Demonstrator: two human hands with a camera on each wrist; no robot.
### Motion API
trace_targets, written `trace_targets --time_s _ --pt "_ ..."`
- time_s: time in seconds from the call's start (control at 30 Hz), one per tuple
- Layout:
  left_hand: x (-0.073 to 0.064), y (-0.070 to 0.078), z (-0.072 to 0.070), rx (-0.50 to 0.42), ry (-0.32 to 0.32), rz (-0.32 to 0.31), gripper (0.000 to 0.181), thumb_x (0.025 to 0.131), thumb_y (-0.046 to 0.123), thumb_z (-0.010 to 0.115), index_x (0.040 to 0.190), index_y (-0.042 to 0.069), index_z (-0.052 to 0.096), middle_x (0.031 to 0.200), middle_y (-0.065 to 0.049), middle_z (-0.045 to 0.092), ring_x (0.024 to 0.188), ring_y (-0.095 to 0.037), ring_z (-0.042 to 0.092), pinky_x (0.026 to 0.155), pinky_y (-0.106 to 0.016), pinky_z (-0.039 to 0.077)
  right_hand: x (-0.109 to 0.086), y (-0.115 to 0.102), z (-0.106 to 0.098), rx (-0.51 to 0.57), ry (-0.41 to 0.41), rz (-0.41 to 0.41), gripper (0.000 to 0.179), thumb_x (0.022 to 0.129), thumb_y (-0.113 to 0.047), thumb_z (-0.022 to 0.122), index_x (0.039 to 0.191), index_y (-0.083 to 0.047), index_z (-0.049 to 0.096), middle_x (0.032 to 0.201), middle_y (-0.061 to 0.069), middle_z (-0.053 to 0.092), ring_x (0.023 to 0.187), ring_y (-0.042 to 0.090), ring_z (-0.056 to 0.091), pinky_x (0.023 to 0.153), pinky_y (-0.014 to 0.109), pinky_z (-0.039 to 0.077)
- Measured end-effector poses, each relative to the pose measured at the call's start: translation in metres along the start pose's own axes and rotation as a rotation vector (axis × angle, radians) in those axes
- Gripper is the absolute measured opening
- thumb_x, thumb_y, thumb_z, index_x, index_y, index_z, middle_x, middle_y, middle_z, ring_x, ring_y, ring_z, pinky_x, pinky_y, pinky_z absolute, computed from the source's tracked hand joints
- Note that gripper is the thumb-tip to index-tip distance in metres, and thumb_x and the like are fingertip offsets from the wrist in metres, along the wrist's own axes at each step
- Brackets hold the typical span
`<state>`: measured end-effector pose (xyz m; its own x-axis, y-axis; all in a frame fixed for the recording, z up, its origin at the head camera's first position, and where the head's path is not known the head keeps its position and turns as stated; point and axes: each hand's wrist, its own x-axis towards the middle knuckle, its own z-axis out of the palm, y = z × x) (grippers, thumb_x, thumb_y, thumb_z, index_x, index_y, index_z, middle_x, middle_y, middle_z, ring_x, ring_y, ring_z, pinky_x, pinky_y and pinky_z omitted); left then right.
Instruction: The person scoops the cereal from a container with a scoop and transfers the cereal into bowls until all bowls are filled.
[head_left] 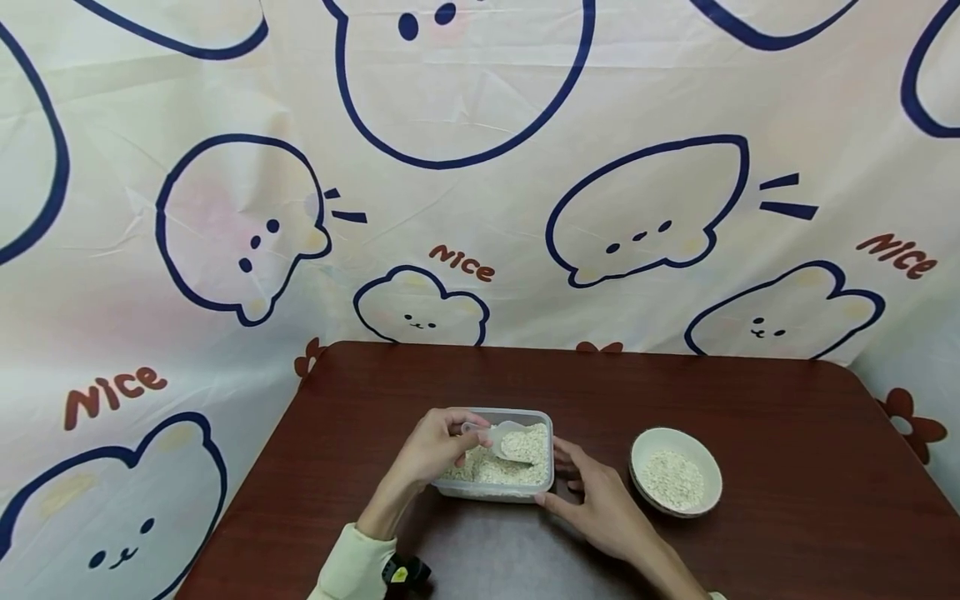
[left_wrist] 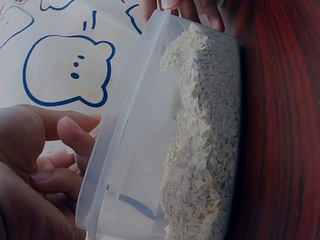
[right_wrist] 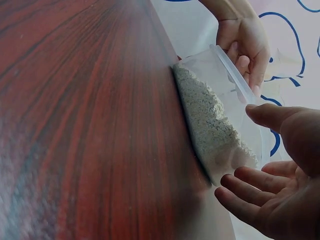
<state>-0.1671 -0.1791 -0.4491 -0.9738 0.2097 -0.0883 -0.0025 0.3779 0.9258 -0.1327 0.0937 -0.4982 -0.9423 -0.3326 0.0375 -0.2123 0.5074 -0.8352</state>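
Observation:
A clear plastic container [head_left: 491,492] on the table is partly filled with pale oat flakes [left_wrist: 202,150]. My left hand [head_left: 435,446] pinches the handle of a translucent scoop [head_left: 501,435] over the container, and oats lie in its bowl. In the left wrist view the scoop is seen only dimly through the wall. My right hand [head_left: 596,500] is at the container's right end, its thumb [right_wrist: 270,115] by the rim and its fingers [right_wrist: 250,187] fairly straight along the wall.
A white bowl [head_left: 712,467] holding oat flakes stands right of the right hand; it seems to sit on another bowl. The dark red-brown table [head_left: 810,467] reaches back to a printed cloth [head_left: 517,208] with cartoon figures.

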Motion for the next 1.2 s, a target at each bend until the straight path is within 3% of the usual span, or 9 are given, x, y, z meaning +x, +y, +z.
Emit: trace_targets --time_s 0.47,0.67,0.83,1.03,1.2 --pt "0.0 -0.002 -0.007 -0.117 -0.003 -0.049 0.022 0.101 0.008 0.069 0.119 -0.003 0.076 0.1 -0.024 0.081 0.052 -0.011 0.046 0.045 -0.022 0.03 0.0 0.002 0.0 -0.009 -0.01 0.001 0.081 0.092 -0.041 0.086 0.16 -0.019 0.048 0.143 0.007 0.07 0.133 0.026 0.067 0.096 0.04 0.062" --pt "-0.004 -0.004 -0.015 -0.143 -0.012 -0.044 0.024 0.101 0.007 0.069 0.121 -0.005 0.075 0.1 -0.023 0.081 0.053 -0.01 0.048 0.05 -0.023 0.037 0.0 0.001 -0.001 -0.014 -0.012 0.019 0.081 0.092 -0.042 0.086 0.16 -0.019 0.048 0.144 0.007 0.069 0.132 0.027 0.067 0.096 0.04 0.061" --pt "-0.008 -0.008 -0.023 -0.16 -0.005 -0.048 0.025 0.1 0.007 0.07 0.12 -0.007 0.074 0.096 -0.018 0.081 0.054 -0.007 0.049 0.051 -0.022 0.038 0.0 0.001 -0.001 -0.021 -0.013 0.014 0.08 0.093 -0.041 0.086 0.16 -0.02 0.048 0.144 0.007 0.069 0.131 0.027 0.068 0.096 0.041 0.062" --pt "-0.015 -0.013 -0.034 -0.193 0.032 -0.086 0.024 0.101 0.006 0.066 0.121 -0.006 0.074 0.094 -0.008 0.081 0.053 -0.006 0.048 0.048 -0.019 0.031 -0.001 0.001 -0.001 -0.024 -0.014 0.004 0.08 0.093 -0.041 0.085 0.16 -0.018 0.047 0.144 0.006 0.069 0.13 0.027 0.069 0.097 0.042 0.062" --pt "-0.022 -0.015 -0.043 -0.209 0.041 -0.085 0.028 0.103 0.007 0.064 0.127 -0.007 0.072 0.097 -0.007 0.082 0.055 -0.007 0.048 0.048 -0.019 0.029 0.0 0.002 -0.001 -0.02 -0.015 0.001 0.081 0.093 -0.042 0.085 0.16 -0.018 0.048 0.144 0.006 0.069 0.13 0.027 0.069 0.097 0.042 0.061"
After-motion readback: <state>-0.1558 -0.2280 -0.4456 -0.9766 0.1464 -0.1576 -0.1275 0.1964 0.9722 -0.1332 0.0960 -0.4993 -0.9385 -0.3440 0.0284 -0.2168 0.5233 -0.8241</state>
